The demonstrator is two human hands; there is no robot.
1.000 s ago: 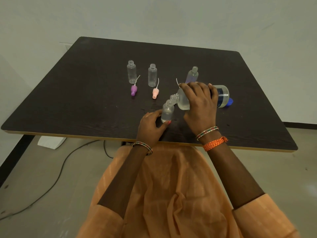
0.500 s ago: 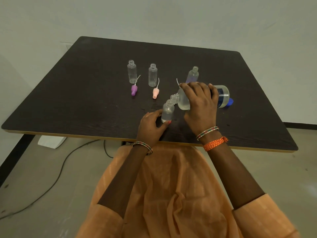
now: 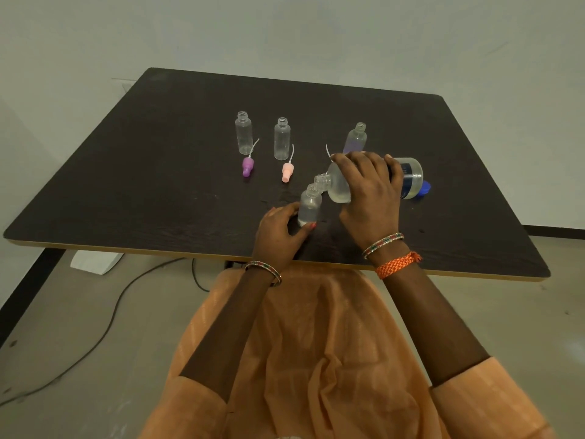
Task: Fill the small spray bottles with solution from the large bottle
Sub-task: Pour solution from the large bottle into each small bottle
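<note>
Head view. The right hand (image 3: 368,188) grips the large bottle (image 3: 408,177), tipped on its side so its neck meets the mouth of a small spray bottle (image 3: 309,204). The left hand (image 3: 280,231) holds that small bottle upright near the front edge of the dark table (image 3: 126,172). Three more uncapped bottles stand behind: far-left bottle (image 3: 243,132), middle bottle (image 3: 281,138), right bottle (image 3: 356,138).

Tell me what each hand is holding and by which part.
The left hand grips the small bottle by its base. The right hand holds the tilted large bottle around its body.
</note>
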